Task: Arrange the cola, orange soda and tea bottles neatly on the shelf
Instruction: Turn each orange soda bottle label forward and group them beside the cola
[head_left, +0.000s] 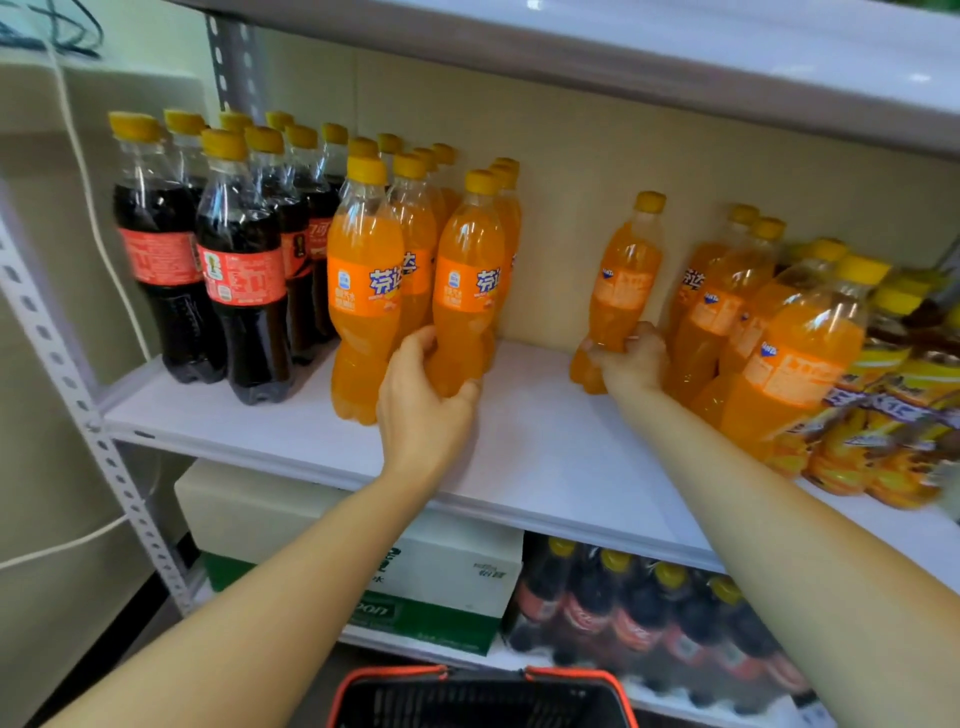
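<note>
Cola bottles (241, 270) with yellow caps stand in rows at the left of the white shelf (540, 457). Beside them stand rows of orange soda bottles (363, 291). My left hand (423, 400) grips the base of the front orange soda bottle (467, 280) of the right-hand row. My right hand (631, 358) grips the lower part of a lone orange soda bottle (623, 286), slightly tilted, in the middle of the shelf. More orange soda bottles (789, 353) crowd the right side, with tea bottles (893, 405) at the far right.
An upper shelf board (675, 57) overhangs the bottles. A metal upright (57, 358) runs down the left. Below are a carton (441, 587), a wrapped pack of cola (654, 618) and a black basket with orange rim (483, 696).
</note>
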